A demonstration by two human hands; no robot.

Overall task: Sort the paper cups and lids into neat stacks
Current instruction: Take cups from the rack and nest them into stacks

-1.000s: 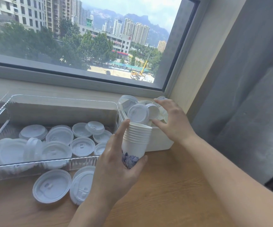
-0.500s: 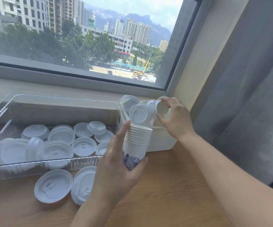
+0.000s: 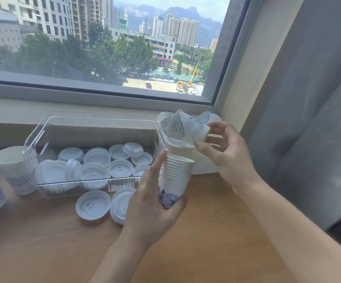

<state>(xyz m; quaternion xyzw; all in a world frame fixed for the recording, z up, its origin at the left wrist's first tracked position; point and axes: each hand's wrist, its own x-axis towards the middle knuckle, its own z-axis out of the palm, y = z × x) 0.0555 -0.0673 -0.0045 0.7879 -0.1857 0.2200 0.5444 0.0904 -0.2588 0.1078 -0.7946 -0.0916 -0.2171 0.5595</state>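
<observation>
White paper, ribbed at the rims, makes up the cup stack (image 3: 175, 172) that the left hand (image 3: 155, 203) grips low around its base, just right of the clear bin (image 3: 96, 127). A second ago the right hand (image 3: 226, 152) was reaching into the white tub (image 3: 204, 166) behind the stack, among loose cups and lids; now it has come up pinching a single cup (image 3: 186, 129) by its base, tilted on its side with the mouth toward the clear bin, directly above the stack's open top. That suggests one more cup has been freed from the jumble and is about to be turned upright and nested, so the stack should grow by one while the tub empties. The view has also swung left, bringing in two further cup stacks (image 3: 12, 168) standing just left of the clear bin. Many white lids (image 3: 97, 158) lie loose and unstacked inside the clear bin, and two more lids (image 3: 93, 205) rest just in front of it, so the lid sorting looks barely begun. Everything sits on a pale wooden tabletop (image 3: 216, 231) pushed against a sill, with a large window (image 3: 104, 41) behind the clear bin looking over trees and tower blocks, and a grey wall well to its right.
</observation>
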